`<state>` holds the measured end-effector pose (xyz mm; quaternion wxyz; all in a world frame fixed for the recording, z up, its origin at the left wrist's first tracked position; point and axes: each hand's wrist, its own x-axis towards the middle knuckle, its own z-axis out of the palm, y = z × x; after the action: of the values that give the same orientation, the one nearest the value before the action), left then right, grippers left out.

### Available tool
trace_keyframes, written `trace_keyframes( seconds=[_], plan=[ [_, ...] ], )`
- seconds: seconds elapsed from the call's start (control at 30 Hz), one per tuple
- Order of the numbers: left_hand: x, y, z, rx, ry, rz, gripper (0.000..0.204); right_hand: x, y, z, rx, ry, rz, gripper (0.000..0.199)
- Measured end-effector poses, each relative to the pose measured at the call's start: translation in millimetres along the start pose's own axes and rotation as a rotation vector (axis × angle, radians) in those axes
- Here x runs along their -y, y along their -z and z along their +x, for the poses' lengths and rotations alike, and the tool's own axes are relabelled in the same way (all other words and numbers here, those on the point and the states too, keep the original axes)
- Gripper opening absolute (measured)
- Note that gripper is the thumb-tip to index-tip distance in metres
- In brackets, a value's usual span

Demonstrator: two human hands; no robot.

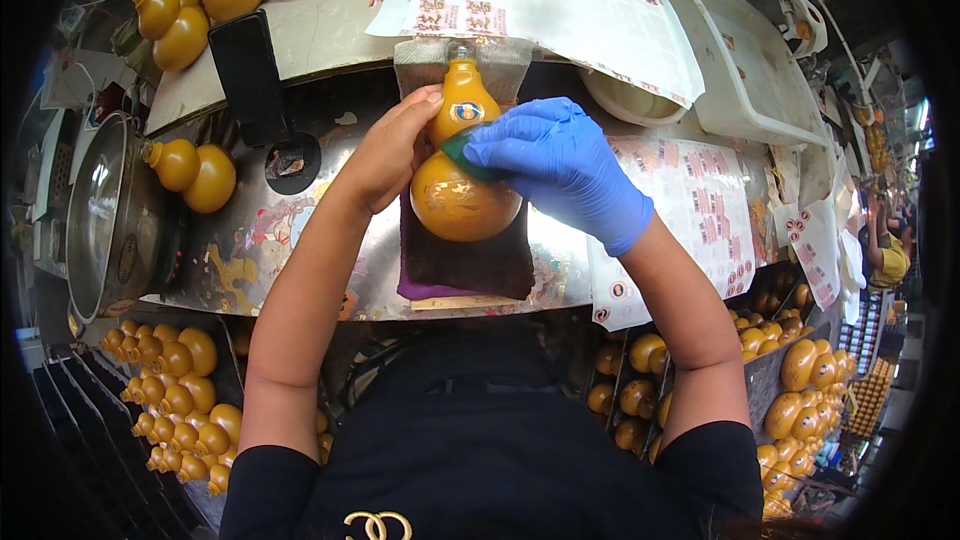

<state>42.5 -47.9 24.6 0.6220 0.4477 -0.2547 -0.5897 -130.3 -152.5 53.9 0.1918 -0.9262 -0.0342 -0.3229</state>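
A glossy amber gourd-shaped bottle [465,205] lies in front of me, its narrow end pointing away. A round blue-and-orange emblem [466,112] sits on its smaller bulb, and thin markings show on the larger one. My bare left hand [395,148] closes on the bottle's left side near the waist. My right hand [565,160], in a blue glove, pinches a green pad [466,152] and presses it to the waist, just below the emblem. A dark folded cloth [470,265] lies under the bottle; the gloved fingertips are partly hidden.
Printed sticker sheets [540,15] lie beyond the bottle and on the right [690,200]. A black phone [246,75] stands at the left, near another gourd bottle [208,178] and a metal basin [100,215]. A white tray [735,60] is at far right. Several bottles [180,420] fill racks below.
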Motion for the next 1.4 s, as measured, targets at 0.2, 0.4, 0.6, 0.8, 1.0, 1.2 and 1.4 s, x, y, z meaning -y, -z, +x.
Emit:
trace_keyframes(
  seconds=[0.2, 0.4, 0.6, 0.8, 1.0, 1.2, 1.4],
  plan=[
    [-3.6, -6.3, 6.9, -0.048, 0.014, 0.216, 0.037, 9.6, 12.6, 3.2, -0.059, -0.575, 0.771, 0.016],
    [-0.8, 3.2, 16.0, -0.071, 0.071, -0.06, 0.044, -34.7, 10.1, 24.7, -0.014, -0.654, 0.406, 0.029],
    [-6.2, 5.1, 15.0, -0.222, 0.032, 0.387, 0.039, -48.5, 13.3, 29.1, -0.077, -0.693, 0.329, 0.029],
    [-23.9, -26.6, -32.5, 0.24, -0.111, 0.598, 0.035, 6.0, 34.9, 9.0, -0.129, -0.659, 0.307, 0.052],
    [-24.7, -32.5, -58.8, 0.398, -0.188, 0.66, 0.051, 92.7, 38.9, -10.8, -0.133, -0.582, 0.063, 0.043],
    [-34.0, -61.8, -81.5, 0.55, -0.357, 0.694, 0.078, 135.8, 54.7, -58.5, -0.413, -0.701, -0.131, 0.035],
    [-43.0, -36.1, -90.4, 0.454, -0.372, 0.676, 0.061, 215.1, 209.6, -154.1, -0.757, -0.956, -0.505, 0.033]
  ],
)
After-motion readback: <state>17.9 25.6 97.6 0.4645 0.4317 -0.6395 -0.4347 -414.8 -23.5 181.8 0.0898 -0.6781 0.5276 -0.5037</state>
